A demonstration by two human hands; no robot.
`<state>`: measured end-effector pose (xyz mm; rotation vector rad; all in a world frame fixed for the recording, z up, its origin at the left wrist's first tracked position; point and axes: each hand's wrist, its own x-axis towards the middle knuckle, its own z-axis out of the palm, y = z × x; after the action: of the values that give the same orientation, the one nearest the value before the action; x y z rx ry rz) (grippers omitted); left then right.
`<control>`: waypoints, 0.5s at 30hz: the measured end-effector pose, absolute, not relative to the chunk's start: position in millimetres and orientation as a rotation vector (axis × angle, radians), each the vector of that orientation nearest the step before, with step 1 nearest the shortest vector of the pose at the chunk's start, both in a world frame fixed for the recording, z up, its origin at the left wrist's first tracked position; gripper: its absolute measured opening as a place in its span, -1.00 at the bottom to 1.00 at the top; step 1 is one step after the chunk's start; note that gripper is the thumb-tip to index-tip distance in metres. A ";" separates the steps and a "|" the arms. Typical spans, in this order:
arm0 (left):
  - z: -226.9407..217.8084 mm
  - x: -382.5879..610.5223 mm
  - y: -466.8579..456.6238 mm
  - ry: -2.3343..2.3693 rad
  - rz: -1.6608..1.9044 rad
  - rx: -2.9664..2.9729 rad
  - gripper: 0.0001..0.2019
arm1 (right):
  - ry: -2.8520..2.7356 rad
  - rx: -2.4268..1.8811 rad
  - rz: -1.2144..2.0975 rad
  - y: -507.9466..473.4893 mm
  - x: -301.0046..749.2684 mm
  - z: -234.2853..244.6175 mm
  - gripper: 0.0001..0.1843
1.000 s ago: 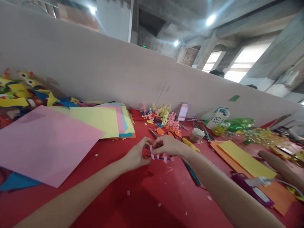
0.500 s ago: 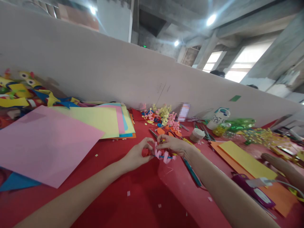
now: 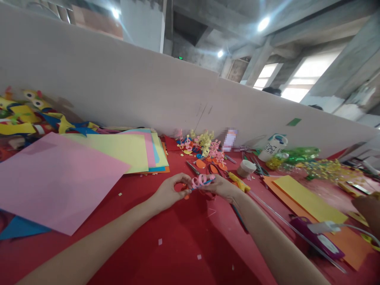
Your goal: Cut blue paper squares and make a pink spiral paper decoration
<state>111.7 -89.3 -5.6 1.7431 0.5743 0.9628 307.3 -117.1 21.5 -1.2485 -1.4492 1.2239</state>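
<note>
A pink curled paper strip is held between my two hands over the red tabletop, its loops lying along a thin blue strip. My left hand pinches the left end of the blue strip between thumb and finger, with a bit of orange showing just below. At the other end is my right hand, its fingers bent around and beneath the strip and partly hidden by it. Under my right wrist lies a teal tool or pen, mostly covered.
Coloured paper sheets cover the left side. Behind my hands are curled paper pieces, pliers, a yellow glue gun and a white cup. A purple device sits on the right, near another person's hand.
The curls have turned from hanging below the blue strip to standing above it. My right hand has rotated and lowered its fingers. The other person's hand has moved right.
</note>
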 end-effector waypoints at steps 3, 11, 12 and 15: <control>-8.5 113.3 -87.2 0.604 0.974 1.710 -0.84 | -1.355 -1.227 1.325 -118.4 302.5 14.5 -0.76; -11.0 112.7 -84.0 0.685 0.998 1.383 -0.78 | -1.149 -1.218 1.204 -114.1 287.0 -12.6 -0.71; -11.6 112.1 -83.2 0.697 0.996 1.344 -0.76 | -1.140 -1.221 1.183 -114.6 285.7 -14.0 -0.71; -14.5 110.4 -81.1 0.725 0.975 1.253 -0.72 | -1.152 -1.231 1.116 -118.3 282.9 -14.6 -0.71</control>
<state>110.4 -81.1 -14.5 1.2530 0.7250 0.9749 282.9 -118.3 -14.6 -1.2311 -1.1520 1.1162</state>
